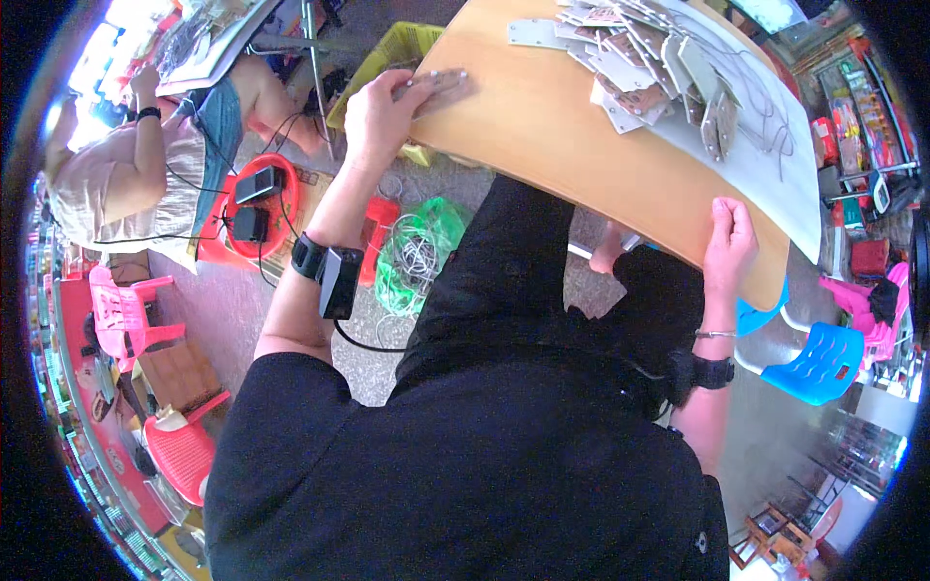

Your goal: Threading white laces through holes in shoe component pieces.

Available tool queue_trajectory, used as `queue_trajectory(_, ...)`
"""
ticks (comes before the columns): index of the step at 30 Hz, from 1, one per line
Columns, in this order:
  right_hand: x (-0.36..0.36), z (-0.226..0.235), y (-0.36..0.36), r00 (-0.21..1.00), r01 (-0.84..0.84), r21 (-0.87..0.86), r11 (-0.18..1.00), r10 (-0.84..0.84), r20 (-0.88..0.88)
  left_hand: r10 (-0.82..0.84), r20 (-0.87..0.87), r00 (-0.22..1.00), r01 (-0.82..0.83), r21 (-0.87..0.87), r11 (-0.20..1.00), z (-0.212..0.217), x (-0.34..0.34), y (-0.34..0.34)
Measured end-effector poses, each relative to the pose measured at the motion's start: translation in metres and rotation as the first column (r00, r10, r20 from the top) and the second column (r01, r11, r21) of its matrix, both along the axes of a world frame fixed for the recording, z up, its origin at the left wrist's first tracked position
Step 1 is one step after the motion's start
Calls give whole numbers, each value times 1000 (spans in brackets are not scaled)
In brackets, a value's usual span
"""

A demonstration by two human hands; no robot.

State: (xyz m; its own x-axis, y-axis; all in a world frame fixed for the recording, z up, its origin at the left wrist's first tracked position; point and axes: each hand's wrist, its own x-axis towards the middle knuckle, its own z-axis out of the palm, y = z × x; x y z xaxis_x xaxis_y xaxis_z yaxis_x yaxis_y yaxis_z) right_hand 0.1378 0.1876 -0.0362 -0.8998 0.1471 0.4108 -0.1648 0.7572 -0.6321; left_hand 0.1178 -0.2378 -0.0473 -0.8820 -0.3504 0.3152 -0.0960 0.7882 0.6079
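At the left side of a wooden tabletop (552,121), my left hand (381,114) is closed on a small flat plate (444,94); motion blurs the plate and its far end is hard to read. My right hand (728,247) is at the near right edge of the tabletop with its fingers curled in. Whatever it may hold is hidden. Toward the far side lies a heap of flat pale plates (664,73) with small holes, apart from both hands. White sheeting (790,184) extends under part of the heap, with thin grey cords (770,121) on it.
Beneath the table's left edge is a yellow basket (402,48). A green bag (417,257) of wire lies on the floor beside a red tub (266,213) holding black devices. Another person (145,184) sits at the left. A blue chair (819,363) stands at the right.
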Motion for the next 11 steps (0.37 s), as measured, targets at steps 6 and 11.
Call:
queue_trajectory(6, -1, 2, 11, 1000, -7, -58, 998, 7, 2, 50, -143, 989, -33, 120, 992, 15, 12, 18)
queue_trajectory(11, -2, -6, 18, 999, -40, -131, 991, 39, -4, 32, -293, 956, -20, 46, 999, 15, 12, 9)
